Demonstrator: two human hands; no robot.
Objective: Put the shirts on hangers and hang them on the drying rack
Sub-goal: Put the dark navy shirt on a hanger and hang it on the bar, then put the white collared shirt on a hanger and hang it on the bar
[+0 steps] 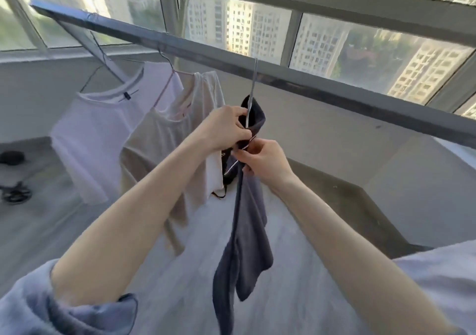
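A dark grey-blue shirt point(247, 234) hangs on a thin metal hanger point(252, 87) whose hook sits over the drying rack's dark bar point(322, 87). My left hand point(226, 128) grips the shirt's collar at the hanger's neck. Just below it, my right hand point(265, 162) pinches the shirt's fabric and the hanger's arm. The shirt's body droops straight down between my forearms. To the left on the same bar hang a beige shirt point(159, 149) and a white shirt point(103, 128), each on its own hanger.
A glazed window wall point(334, 43) runs behind the rack, with a low white parapet point(322, 134) under it. A dark ledge point(347, 206) lies to the right below the bar. Small dark objects point(14, 177) sit on the pale floor at far left.
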